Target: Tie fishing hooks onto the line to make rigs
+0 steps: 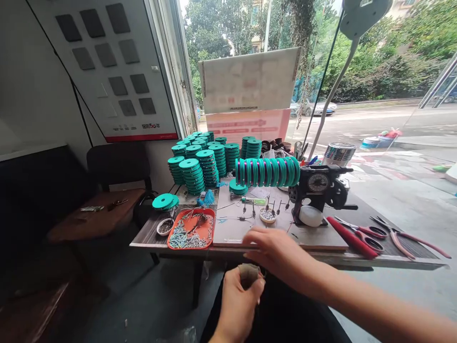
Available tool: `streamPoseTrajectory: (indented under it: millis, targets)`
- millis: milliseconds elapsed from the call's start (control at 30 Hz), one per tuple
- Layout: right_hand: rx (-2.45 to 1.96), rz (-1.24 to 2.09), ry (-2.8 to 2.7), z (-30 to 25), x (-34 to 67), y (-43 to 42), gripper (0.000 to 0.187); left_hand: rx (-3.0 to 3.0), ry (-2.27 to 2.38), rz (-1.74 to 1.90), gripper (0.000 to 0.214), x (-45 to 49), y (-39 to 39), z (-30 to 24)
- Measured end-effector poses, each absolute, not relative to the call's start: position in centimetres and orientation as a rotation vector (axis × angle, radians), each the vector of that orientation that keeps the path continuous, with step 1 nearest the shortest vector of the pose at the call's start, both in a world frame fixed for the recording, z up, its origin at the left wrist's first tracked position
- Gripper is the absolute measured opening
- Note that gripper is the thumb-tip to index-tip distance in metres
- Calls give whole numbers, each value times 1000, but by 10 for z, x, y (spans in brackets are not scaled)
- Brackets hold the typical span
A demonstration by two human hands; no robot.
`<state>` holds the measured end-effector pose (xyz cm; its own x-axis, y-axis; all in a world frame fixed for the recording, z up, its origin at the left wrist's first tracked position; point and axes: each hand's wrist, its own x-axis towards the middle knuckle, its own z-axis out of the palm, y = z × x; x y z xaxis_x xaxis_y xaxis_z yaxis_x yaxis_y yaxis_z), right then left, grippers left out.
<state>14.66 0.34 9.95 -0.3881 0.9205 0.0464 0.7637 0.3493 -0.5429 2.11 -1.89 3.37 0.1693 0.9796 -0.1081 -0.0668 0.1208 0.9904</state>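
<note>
My left hand (238, 299) is low in front of my lap, below the table edge. Its fingers are curled, and a small grey-brown cloth-like piece (249, 272) shows at them; whether it is held or wrapped round a finger I cannot make out. Just above it, my right hand (273, 247) reaches across the front edge of the board (232, 233). Its fingers are loosely bent and apart, with nothing visible between them. Beyond stands a black winding device (314, 183) with a dial, carrying a row of teal spools (267, 172). A small dish of beads (267, 216) lies nearer.
An orange tray (213, 228) of small fittings and a white cup (164, 227) are at left. Stacks of teal spools (193, 176) fill the back left. Scissors (367, 236), a red case (352, 237) and pliers (396, 236) lie at right.
</note>
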Motion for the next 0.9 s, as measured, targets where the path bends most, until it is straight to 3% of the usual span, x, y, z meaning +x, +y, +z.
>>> streamPoseTrajectory:
  millis: [133, 267, 467, 633, 800, 900]
  targets:
    - [-872, -124, -2340, 58, 181, -39, 33, 531, 960, 726, 9, 22, -14, 41]
    - [-696, -318, -2411, 23, 182, -50, 30, 431, 995, 666, 14, 22, -13, 39]
    - [-790, -58, -2445, 18, 188, -43, 34, 548, 1009, 607, 15, 29, -12, 33]
    - [-949, 163, -2522, 0, 198, -54, 27, 859, 1022, 643, 14, 38, -13, 32]
    - [-1069, 290, -2429, 0, 190, -70, 29, 1559, 1000, 892, 15, 34, -23, 30]
    - [-1081, 674, -2204, 33, 177, -62, 27, 1982, 985, 1166, 12, 29, -30, 18]
